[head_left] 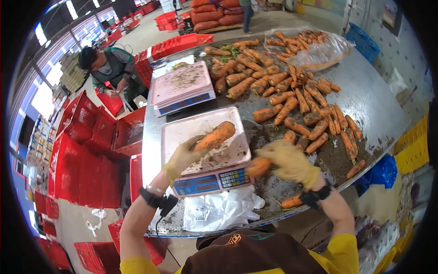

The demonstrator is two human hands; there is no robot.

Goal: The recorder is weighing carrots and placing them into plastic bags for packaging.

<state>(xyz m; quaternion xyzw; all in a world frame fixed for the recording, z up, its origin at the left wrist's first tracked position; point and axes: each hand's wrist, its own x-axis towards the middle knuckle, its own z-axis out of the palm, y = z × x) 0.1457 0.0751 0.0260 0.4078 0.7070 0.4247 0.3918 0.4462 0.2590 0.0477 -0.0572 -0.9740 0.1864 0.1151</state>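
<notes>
My left hand [185, 155], in a pale yellow glove, is closed round a thick, soil-stained carrot [216, 137] above the near weighing scale [200, 166]. The scale's white pan is speckled with dirt, and its blue keypad faces me. My right hand [290, 162], gloved the same way and a little blurred, grips another carrot [259, 167] beside the scale's right edge. Past that hand, a big heap of dirty carrots [285, 86] spreads over the metal table [378, 109]. One single carrot [292, 202] lies near the front edge, by my right wrist.
A second scale [181, 86] stands behind the near one. White plastic bags [221, 212] lie at the table's front edge. Stacked red crates [86, 169] fill the left side, where another person [112, 73] stands. A clear plastic sack [326, 55] lies under carrots at the back.
</notes>
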